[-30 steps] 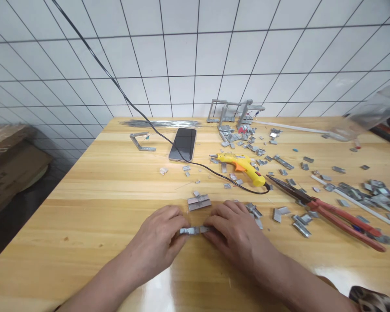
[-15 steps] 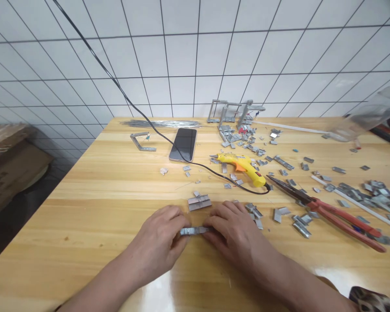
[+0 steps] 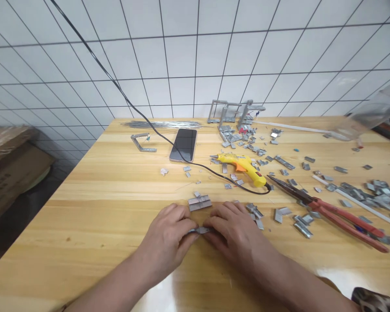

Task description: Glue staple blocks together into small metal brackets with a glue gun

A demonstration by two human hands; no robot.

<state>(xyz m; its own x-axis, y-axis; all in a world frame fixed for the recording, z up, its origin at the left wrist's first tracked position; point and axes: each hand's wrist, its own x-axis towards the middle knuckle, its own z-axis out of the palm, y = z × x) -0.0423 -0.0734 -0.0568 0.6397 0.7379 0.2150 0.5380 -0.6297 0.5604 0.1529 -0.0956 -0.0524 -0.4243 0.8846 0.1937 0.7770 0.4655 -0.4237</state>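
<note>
Between my two hands is a small grey metal strip [image 3: 201, 230], only its middle showing. My left hand [image 3: 169, 234] pinches its left end between thumb and fingers. The right end sits in the closed fingers of my right hand [image 3: 235, 232]. Just beyond the fingertips lies a wider folded metal piece [image 3: 199, 203] with a smaller bit across it. More bent metal pieces [image 3: 255, 211] lie to the right of my right hand. What the fingers cover of the strip is hidden.
A yellow glue gun [image 3: 243, 165] lies ahead, its black cord [image 3: 139, 110] running across a phone [image 3: 183, 145]. Red-handled long-nose pliers [image 3: 331, 212] are at the right among scattered metal scraps. Metal frames [image 3: 247, 115] stand by the tiled wall; thin wires [image 3: 162, 124] lie left of them.
My left hand has slid right along the strip, closer to my right hand, so less of the strip shows. My right hand stays nearly in place.
</note>
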